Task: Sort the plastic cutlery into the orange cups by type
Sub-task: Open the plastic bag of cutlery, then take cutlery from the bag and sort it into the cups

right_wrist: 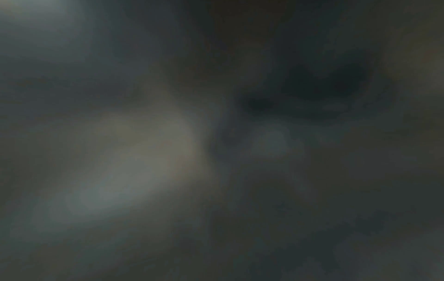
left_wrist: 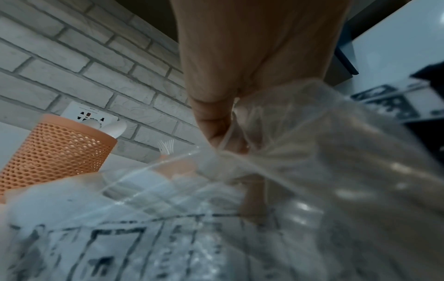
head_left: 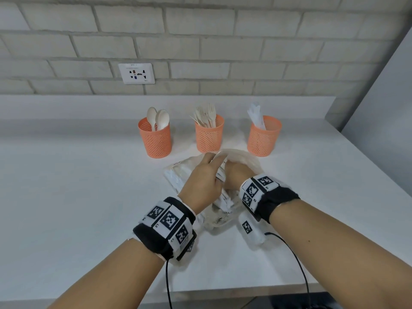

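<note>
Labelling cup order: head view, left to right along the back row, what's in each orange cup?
Cup with spoons → cup with forks → cup with wrapped white cutlery, type unclear.

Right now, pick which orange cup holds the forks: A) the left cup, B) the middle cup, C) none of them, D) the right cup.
B: in the head view fork tines stick up out of the middle cup, while the left cup holds spoons and the right cup holds white wrapped pieces.
</note>
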### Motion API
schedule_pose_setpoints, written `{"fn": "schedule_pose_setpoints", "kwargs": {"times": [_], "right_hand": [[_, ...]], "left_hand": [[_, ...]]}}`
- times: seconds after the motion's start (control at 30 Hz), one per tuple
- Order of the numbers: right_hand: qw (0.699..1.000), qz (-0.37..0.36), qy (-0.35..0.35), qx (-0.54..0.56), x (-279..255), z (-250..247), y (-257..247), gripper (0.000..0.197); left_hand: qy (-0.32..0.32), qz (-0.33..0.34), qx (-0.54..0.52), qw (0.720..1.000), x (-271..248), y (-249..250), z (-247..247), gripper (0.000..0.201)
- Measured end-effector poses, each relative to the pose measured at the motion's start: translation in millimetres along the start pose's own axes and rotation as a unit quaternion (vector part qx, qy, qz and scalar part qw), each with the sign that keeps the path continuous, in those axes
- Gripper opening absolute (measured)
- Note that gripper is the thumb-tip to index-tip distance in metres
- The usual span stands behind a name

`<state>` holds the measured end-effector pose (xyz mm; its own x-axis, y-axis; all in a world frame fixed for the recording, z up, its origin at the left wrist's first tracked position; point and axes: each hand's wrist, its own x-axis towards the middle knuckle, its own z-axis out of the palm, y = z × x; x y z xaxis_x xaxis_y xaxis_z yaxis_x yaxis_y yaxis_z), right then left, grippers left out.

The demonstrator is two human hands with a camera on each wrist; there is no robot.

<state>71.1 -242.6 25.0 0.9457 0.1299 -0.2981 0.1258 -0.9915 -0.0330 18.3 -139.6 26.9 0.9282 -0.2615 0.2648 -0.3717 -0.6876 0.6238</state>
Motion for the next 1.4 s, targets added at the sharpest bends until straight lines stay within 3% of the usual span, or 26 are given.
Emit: {"fn": "schedule_pose_setpoints", "kwargs": {"times": [0.03, 0.07, 0.1, 0.13, 0.17, 0.2, 0.23, 0.27, 0.3, 0.4, 0.5, 0.57, 0.63, 0.67, 0.73, 0.8, 0.93, 1.07, 1.27, 1.4], "right_hand": [[0.994, 0.023, -0.024, -0.108, -5, -2, -18, 0.026], [0.975, 0.042, -0.148, -0.162, -17, 5, -28, 0.029], [0.939, 0.063, -0.165, -0.294, -17, 14, -36, 0.033], [0.920, 0.106, -0.163, -0.341, -15, 11, -40, 0.034], [0.927, 0.098, -0.147, -0.332, -13, 11, -40, 0.041], [0.957, 0.079, -0.129, -0.248, -7, 9, -27, 0.049], [0.987, 0.073, -0.104, -0.097, -9, 4, -19, 0.049], [0.996, 0.045, -0.031, -0.077, -13, -7, -14, 0.037], [0.998, -0.013, -0.044, 0.051, -15, -20, 1, 0.030], [0.951, -0.040, -0.143, 0.273, -17, -23, 29, 0.026], [0.913, -0.052, -0.114, 0.387, 0, -9, 37, 0.022], [0.878, -0.040, -0.154, 0.451, 4, -8, 41, 0.020], [0.842, -0.040, -0.203, 0.498, 0, -8, 43, 0.013], [0.834, -0.029, -0.195, 0.515, -1, -6, 42, 0.012], [0.856, -0.016, -0.134, 0.499, 1, 2, 42, 0.008], [0.882, -0.019, -0.120, 0.455, 0, 4, 41, 0.022], [0.851, -0.030, -0.206, 0.483, -17, -13, 50, 0.033], [0.861, -0.066, -0.203, 0.461, -42, -19, 68, 0.051], [0.829, -0.148, -0.195, 0.502, -70, -22, 95, 0.059], [0.772, -0.183, -0.190, 0.578, -78, -21, 117, 0.057]], "left_hand": [[-0.004, 0.003, -0.006, 1.000, 0, 0, 1, 0.066], [-0.006, 0.009, -0.012, 1.000, 0, 1, 2, 0.063], [-0.004, 0.015, -0.021, 1.000, 1, 0, 2, 0.060], [0.001, 0.018, -0.031, 0.999, 2, 0, 1, 0.056], [0.009, 0.017, -0.038, 0.999, 4, -1, 0, 0.052], [0.016, 0.013, -0.037, 0.999, 5, -2, -2, 0.051], [0.019, 0.008, -0.025, 0.999, 6, -4, -4, 0.052], [0.020, 0.004, -0.007, 1.000, 6, -5, -5, 0.053], [0.019, 0.005, 0.011, 1.000, 7, -6, -6, 0.055], [-0.023, 0.012, 0.042, 0.999, 7, 0, -2, 0.059], [-0.113, -0.001, 0.058, 0.992, 1, 6, 10, 0.085], [-0.150, -0.008, 0.091, 0.984, -4, 5, 18, 0.104], [-0.156, -0.024, 0.104, 0.982, -8, 3, 27, 0.120], [-0.154, -0.029, 0.103, 0.982, -11, 3, 32, 0.127], [-0.145, -0.040, 0.105, 0.983, -15, 6, 41, 0.133], [-0.136, -0.054, 0.117, 0.982, -15, 6, 45, 0.135], [-0.122, -0.089, 0.111, 0.982, -3, -8, 37, 0.144], [-0.113, -0.117, 0.130, 0.978, 8, -11, 26, 0.137], [-0.150, -0.189, 0.139, 0.960, 29, -18, 10, 0.141], [-0.170, -0.198, 0.108, 0.959, 34, -21, -5, 0.138]]}}
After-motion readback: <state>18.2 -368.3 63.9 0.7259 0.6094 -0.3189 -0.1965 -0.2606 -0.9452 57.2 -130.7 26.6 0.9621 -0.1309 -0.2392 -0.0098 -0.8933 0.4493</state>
